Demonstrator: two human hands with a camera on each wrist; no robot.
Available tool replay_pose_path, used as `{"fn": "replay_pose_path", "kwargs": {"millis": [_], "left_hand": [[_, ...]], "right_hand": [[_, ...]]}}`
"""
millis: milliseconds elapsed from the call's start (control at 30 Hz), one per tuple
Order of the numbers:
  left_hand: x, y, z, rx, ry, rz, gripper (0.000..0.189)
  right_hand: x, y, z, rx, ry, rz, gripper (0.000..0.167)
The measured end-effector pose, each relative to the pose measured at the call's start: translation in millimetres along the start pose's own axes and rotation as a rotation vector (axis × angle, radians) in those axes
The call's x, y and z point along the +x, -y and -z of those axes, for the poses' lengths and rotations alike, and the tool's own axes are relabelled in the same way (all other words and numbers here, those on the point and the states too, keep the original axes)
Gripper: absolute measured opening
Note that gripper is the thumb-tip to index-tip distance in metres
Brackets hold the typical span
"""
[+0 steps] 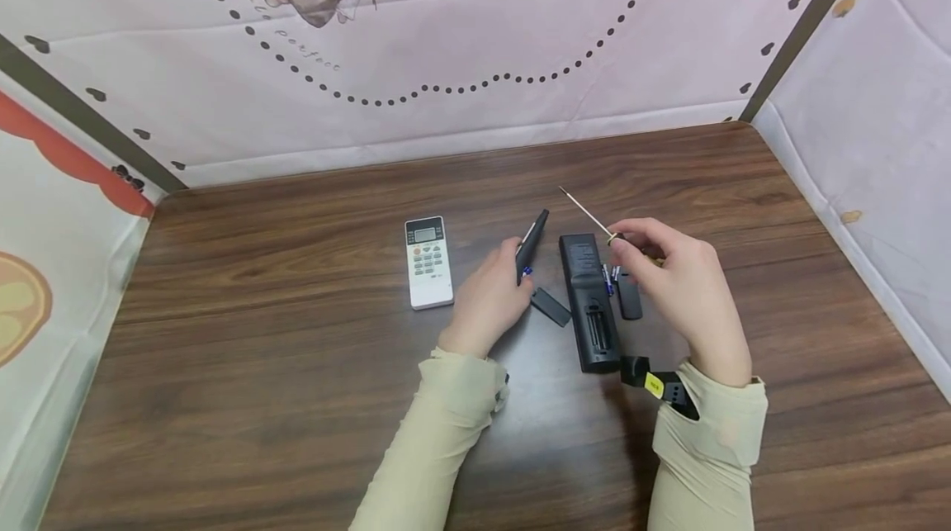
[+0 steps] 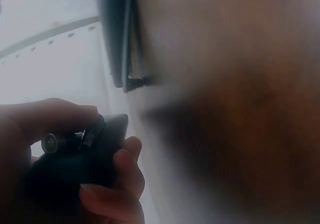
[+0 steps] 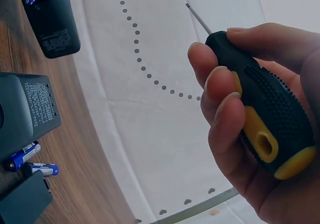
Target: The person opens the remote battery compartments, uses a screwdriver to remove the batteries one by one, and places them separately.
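My left hand (image 1: 486, 291) grips a small black remote control (image 1: 531, 244), tilted up off the table. Batteries (image 2: 90, 135) show at its open back in the left wrist view, with one finger of that hand lying against them. In my right hand (image 1: 679, 275) is a screwdriver (image 3: 272, 109) with a black and yellow handle, its thin shaft pointing up and away. Between the hands a larger black remote (image 1: 582, 271) lies face down, its battery compartment (image 1: 598, 326) uncovered and without batteries.
Two blue and white batteries (image 3: 42, 169) lie right of the larger remote, beside a black battery cover (image 1: 629, 298). Another dark cover (image 1: 551, 307) lies left of it. A white remote (image 1: 429, 263) rests face up farther left. Printed fabric (image 1: 475, 27) hangs behind the wooden table (image 1: 282, 349).
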State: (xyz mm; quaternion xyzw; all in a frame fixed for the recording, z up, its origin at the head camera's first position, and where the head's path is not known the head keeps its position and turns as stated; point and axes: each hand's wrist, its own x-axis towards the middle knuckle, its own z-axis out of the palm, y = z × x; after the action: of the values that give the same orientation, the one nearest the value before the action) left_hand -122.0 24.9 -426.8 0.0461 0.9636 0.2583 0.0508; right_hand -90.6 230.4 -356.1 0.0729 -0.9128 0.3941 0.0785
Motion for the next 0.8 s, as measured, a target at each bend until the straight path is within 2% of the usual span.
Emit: {"fn": "replay_pose_path", "kwargs": {"millis": [200,500,800], "left_hand": [[6.5,-6.2,-0.2,0.123,0.008,-0.01,0.049],[17.3,-14.3,-6.4,0.152,0.051,0.027,0.046],[21.4,-20.5,-9.6,0.162,0.062,0.014,0.048]], "right_hand": [[-0.1,-2.3,-0.5,0.009,0.008,-0.01,0.023],[0.7,-3.7,-0.5,0.017,0.011,-0.015,0.024],[1.1,-4.0,0.9,0.006,0.013,-0.016,0.023]]}}
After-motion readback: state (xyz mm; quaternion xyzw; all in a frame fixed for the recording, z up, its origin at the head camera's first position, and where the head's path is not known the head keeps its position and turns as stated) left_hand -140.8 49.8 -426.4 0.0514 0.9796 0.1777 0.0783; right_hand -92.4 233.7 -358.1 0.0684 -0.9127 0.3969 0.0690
